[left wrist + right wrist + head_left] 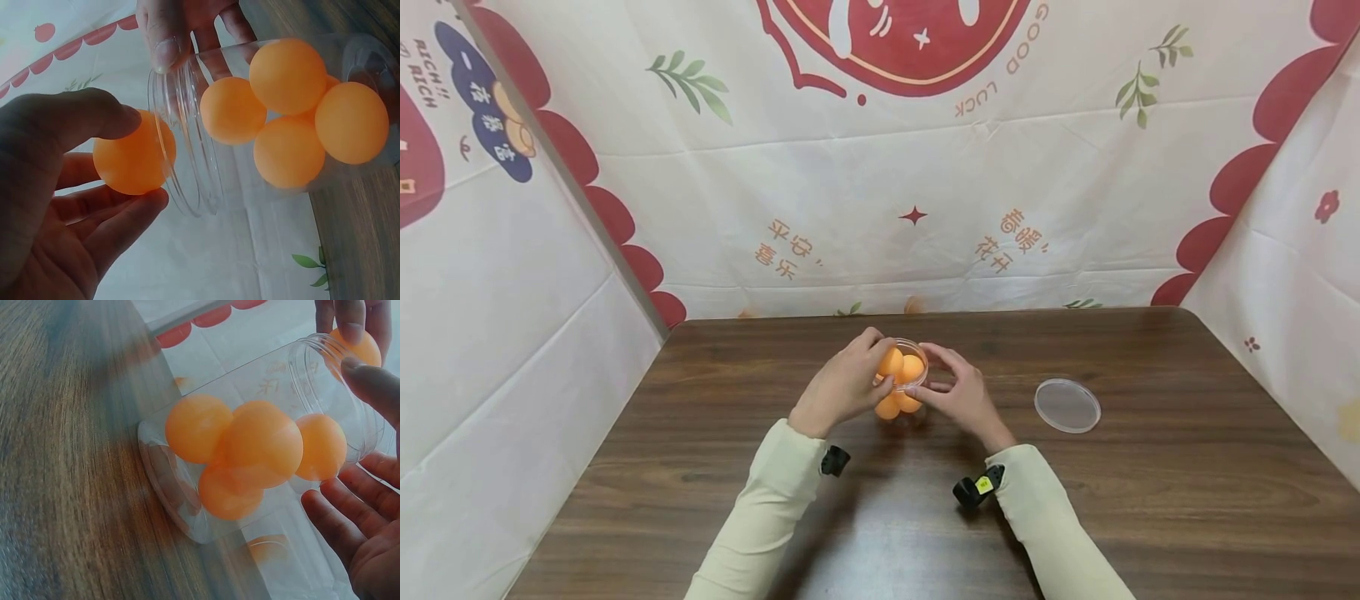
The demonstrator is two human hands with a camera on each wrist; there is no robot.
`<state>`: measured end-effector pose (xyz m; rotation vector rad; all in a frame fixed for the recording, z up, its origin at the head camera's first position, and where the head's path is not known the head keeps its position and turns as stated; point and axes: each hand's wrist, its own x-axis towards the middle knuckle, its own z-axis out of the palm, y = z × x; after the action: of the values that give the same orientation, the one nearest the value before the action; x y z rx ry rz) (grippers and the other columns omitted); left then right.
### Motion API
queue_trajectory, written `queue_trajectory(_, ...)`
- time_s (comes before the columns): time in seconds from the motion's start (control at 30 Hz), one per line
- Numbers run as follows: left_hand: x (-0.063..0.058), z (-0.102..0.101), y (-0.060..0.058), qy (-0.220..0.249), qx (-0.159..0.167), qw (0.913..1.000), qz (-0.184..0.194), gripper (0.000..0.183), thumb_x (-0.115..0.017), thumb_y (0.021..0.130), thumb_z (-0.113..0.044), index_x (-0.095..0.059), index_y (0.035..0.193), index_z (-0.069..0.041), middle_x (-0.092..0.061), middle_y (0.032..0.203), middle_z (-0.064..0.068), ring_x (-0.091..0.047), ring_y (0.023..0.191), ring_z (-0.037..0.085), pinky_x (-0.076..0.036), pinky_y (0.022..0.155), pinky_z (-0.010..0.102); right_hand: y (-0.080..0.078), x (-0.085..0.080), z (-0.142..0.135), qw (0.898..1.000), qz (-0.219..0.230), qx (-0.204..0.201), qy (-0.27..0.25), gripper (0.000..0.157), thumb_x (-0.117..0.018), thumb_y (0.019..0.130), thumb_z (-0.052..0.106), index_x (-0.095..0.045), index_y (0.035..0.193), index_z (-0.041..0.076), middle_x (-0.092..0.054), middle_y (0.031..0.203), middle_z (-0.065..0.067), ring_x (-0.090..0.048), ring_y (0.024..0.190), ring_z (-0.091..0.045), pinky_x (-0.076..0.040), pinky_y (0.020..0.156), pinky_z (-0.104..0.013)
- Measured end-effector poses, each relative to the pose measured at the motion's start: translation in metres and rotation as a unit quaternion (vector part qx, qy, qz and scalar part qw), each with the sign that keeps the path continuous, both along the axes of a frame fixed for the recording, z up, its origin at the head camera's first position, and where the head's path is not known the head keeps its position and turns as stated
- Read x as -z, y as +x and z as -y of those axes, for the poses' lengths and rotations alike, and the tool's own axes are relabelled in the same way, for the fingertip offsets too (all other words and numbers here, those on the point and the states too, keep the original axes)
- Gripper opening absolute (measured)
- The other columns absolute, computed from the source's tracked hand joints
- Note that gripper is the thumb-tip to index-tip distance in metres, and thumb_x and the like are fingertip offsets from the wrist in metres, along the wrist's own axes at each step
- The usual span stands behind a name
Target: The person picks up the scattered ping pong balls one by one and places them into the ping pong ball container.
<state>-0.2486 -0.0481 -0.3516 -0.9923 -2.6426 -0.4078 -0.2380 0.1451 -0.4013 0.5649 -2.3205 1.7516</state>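
Observation:
A clear plastic jar [181,522] stands on the table with several orange ping-pong balls [289,153] inside. At its open mouth, my left hand [842,383] pinches another orange ping-pong ball [131,164] between thumb and fingertips. In the left wrist view this ball overlaps the jar's rim [209,181]; how far it is inside I cannot tell. My right hand [962,396] holds the jar near the rim from the right, thumb on the near side and fingers around the far side. Part of the jar is hidden behind both hands in the head view.
A round clear lid [1067,406] lies on the brown wooden table [1150,500], right of the right hand. Behind the table hangs a white printed cloth [865,183], with more cloth along both sides. Each wrist wears a small black camera [835,461].

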Motion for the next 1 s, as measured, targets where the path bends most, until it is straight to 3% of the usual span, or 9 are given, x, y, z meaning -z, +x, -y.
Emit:
queue_trajectory(0.7, 0.0014, 0.0, -0.0001, -0.008, -0.004, 0.9999, 0.005, 0.041, -0.069, 0.084, -0.014, -0.059, 0.121, 0.001, -0.055, 0.104, 0.01, -0.049, 0.076, 0.013, -0.048, 0.066, 0.024, -0.0004, -0.0002, -0.0002, 1.0, 0.004, -0.001, 0.004, 0.064, -0.076, 0.077, 0.001, -0.047, 0.134, -0.008, -0.052, 0.127, -0.029, -0.053, 0.118, -0.042, -0.052, 0.086, -0.051)
queue_trajectory(1.0, 0.0043, 0.0017, -0.001, -0.007, 0.006, 0.9999, -0.004, 0.035, -0.066, 0.085, -0.013, -0.06, 0.119, -0.008, -0.054, 0.099, 0.007, -0.047, 0.072, 0.011, -0.045, 0.062, 0.023, 0.0002, -0.0003, 0.0005, 1.0, 0.002, 0.004, 0.01, 0.063, -0.076, 0.078, 0.001, -0.047, 0.134, -0.007, -0.052, 0.128, -0.027, -0.053, 0.118, -0.042, -0.053, 0.086, -0.048)
